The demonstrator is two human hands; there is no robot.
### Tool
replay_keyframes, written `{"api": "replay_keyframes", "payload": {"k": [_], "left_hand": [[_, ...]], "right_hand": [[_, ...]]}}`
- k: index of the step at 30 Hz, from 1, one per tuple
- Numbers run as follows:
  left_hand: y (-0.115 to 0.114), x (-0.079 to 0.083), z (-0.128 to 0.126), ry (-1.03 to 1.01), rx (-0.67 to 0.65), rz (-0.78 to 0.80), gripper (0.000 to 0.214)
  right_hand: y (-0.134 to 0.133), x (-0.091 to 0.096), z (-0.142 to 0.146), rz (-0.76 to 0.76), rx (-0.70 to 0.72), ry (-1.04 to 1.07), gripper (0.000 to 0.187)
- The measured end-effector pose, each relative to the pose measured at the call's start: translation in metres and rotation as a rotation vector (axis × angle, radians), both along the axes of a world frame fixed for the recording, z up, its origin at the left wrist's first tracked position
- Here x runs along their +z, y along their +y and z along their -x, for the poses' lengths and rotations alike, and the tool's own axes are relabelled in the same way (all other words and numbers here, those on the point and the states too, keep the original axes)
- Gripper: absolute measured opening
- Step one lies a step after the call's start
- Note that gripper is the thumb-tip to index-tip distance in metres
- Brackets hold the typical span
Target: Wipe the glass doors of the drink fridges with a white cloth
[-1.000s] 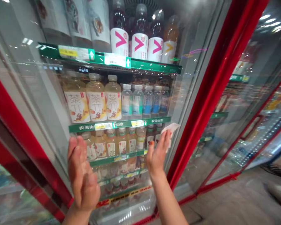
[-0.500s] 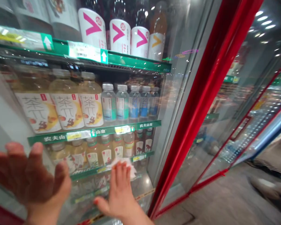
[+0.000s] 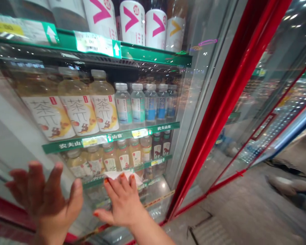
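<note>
My right hand, with orange-painted nails, holds a white wipe flat against the glass door under its spread fingers. The wipe looks thin; whether it is paper or cloth I cannot tell. On the left, my left hand is raised with its fingers apart and nothing in it, a little blurred. Whether it touches the glass is unclear. Behind the pane, small tea bottles stand on a low shelf just above the wipe, and large tea bottles stand on the shelf above them.
A red door frame slants down the right side of the pane. Small soda water bottles and green shelf edges with price tags show through the glass. Another glass door follows further right, above a grey floor where a person's shoe shows.
My right hand has slid the wipe to the left across the glass, its fingers now more spread. My left hand sits slightly further right and lower; the view has shifted a little.
</note>
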State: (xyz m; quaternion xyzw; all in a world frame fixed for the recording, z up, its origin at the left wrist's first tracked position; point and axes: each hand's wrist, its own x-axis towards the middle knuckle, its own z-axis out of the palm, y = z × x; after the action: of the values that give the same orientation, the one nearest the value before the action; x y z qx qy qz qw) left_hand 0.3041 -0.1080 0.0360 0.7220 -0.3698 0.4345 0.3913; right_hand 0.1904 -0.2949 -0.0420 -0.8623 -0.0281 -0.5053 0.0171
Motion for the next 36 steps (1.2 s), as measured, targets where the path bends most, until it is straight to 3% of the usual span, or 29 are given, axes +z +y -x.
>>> {"api": "replay_keyframes", "payload": {"k": [2,5,7,9,10,12,14,16,18,21,23,26,28,30,33,36], "left_hand": [[-0.001,0.005,0.002,-0.167,0.094,-0.074,0.101],[-0.007,0.013,0.01,-0.2,0.151,-0.127,0.103],[-0.011,0.017,0.015,-0.162,0.164,-0.145,0.103],[-0.013,0.018,0.018,-0.178,0.165,-0.157,0.103],[-0.014,0.018,0.018,-0.193,0.166,-0.16,0.104],[-0.014,0.018,0.017,-0.203,0.176,-0.161,0.102],[-0.014,0.017,0.016,-0.206,0.174,-0.159,0.097],[-0.014,0.016,0.015,-0.225,0.155,-0.153,0.092],[-0.014,0.016,0.015,-0.226,0.15,-0.158,0.093],[-0.016,0.017,0.017,-0.205,0.173,-0.175,0.101],[-0.017,0.018,0.019,-0.201,0.183,-0.169,0.103],[-0.02,0.022,0.023,-0.196,0.188,-0.108,0.101],[-0.028,0.029,0.03,-0.222,0.164,-0.071,0.097],[-0.043,0.041,0.038,-0.296,0.107,-0.073,0.095],[-0.079,0.061,0.052,-0.402,0.002,-0.115,0.095],[-0.113,0.076,0.059,-0.391,0.011,-0.133,0.091]], "right_hand": [[-0.014,0.02,-0.006,0.002,-0.007,0.002,0.093],[-0.069,0.034,-0.001,-0.324,-0.227,-0.165,0.083],[-0.084,0.021,0.003,-0.544,-0.361,-0.295,0.075],[-0.061,-0.001,0.003,-0.634,-0.427,-0.328,0.074],[-0.039,-0.011,0.0,-0.601,-0.42,-0.288,0.077],[0.007,-0.018,-0.008,-0.354,-0.308,-0.149,0.081],[0.028,-0.006,-0.015,-0.069,-0.175,-0.04,0.077],[0.009,0.014,-0.016,0.018,-0.143,-0.047,0.071],[-0.034,0.025,-0.011,-0.144,-0.241,-0.14,0.073],[-0.077,0.014,-0.003,-0.47,-0.438,-0.334,0.074],[-0.065,-0.004,-0.002,-0.552,-0.493,-0.381,0.075],[-0.018,-0.015,-0.008,-0.328,-0.321,-0.212,0.078],[-0.005,0.001,-0.013,-0.117,-0.184,-0.084,0.082],[-0.022,0.032,-0.013,-0.03,-0.161,-0.061,0.086],[-0.076,0.073,-0.005,-0.084,-0.246,-0.157,0.084],[-0.106,0.073,0.005,-0.204,-0.275,-0.239,0.077]]}}
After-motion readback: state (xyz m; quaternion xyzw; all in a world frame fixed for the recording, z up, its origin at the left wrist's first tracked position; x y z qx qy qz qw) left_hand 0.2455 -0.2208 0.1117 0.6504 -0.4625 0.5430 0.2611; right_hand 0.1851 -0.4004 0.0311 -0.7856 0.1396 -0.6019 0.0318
